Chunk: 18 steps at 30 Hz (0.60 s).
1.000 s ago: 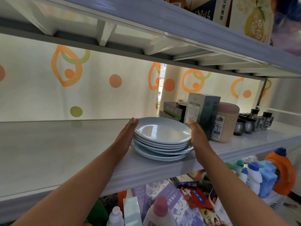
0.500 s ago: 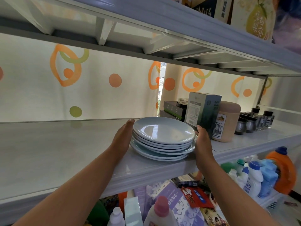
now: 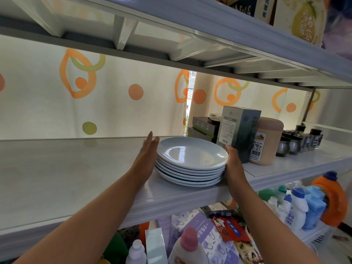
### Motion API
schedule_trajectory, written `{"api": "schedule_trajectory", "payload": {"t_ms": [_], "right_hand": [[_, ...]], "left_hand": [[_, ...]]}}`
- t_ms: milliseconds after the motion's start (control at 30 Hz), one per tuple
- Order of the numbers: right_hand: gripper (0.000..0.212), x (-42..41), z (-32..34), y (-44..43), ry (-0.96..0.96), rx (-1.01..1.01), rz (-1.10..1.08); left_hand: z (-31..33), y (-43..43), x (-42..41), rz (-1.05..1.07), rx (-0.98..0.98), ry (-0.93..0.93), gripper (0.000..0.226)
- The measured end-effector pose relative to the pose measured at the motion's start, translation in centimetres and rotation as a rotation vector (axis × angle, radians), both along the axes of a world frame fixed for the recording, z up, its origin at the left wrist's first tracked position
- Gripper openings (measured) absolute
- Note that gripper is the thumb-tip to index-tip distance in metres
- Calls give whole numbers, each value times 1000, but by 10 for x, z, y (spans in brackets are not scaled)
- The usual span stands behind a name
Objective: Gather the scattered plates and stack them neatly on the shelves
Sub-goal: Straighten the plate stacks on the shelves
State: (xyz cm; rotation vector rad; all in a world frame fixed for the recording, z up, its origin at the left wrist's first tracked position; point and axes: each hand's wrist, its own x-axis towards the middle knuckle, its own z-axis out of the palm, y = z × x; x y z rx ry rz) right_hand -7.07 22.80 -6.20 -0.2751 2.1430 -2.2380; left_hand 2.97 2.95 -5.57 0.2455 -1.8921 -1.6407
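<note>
Here, the left hand (image 3: 147, 155) is pressing flat against the left side of the stack of plates (image 3: 190, 159), its fingers straight, held together and pointing away from the person toward the back of the shelf (image 3: 76, 178). The right hand (image 3: 233, 162) is pressing its palm against the opposite, right side of the stack, fingers extended rather than curled round anything. The two hands are bracketing the plates between them without gripping a rim.

The stack is sitting on the middle shelf, close to its front edge and right of centre. The plates are pale blue-grey and round, so they are showing no long axis across the shelf; the stack's own axis is running straight up, and every plate is lying level with its hollow face upward. The rims are lining up closely, the lowest ones jutting slightly toward the front.

Just beside the right hand, a tall grey-green box (image 3: 238, 128) is standing upright, with a tan canister (image 3: 266, 141) touching or nearly touching it on its right. Dark flat boxes (image 3: 202, 126) are lying behind the plates, and small dark jars (image 3: 297, 141) are clustering farther right. A cream curtain (image 3: 114, 92) with orange and green rings is hanging behind the shelf. Below, an orange bottle (image 3: 331, 199) and a pink-capped bottle (image 3: 188, 242) are standing among packets.
</note>
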Motion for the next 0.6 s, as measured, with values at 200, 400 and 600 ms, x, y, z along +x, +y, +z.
{"api": "schedule_trajectory", "payload": {"t_ms": [200, 400, 600], "right_hand": [[45, 4, -2, -3, 129, -15, -33], [53, 2, -3, 0, 77, -32, -3], [57, 1, -4, 1, 53, -17, -29]], "left_hand": [[3, -7, 2, 312, 255, -18, 38], [-5, -3, 4, 196, 48, -63, 71], [-4, -3, 6, 38, -32, -150, 75]]}}
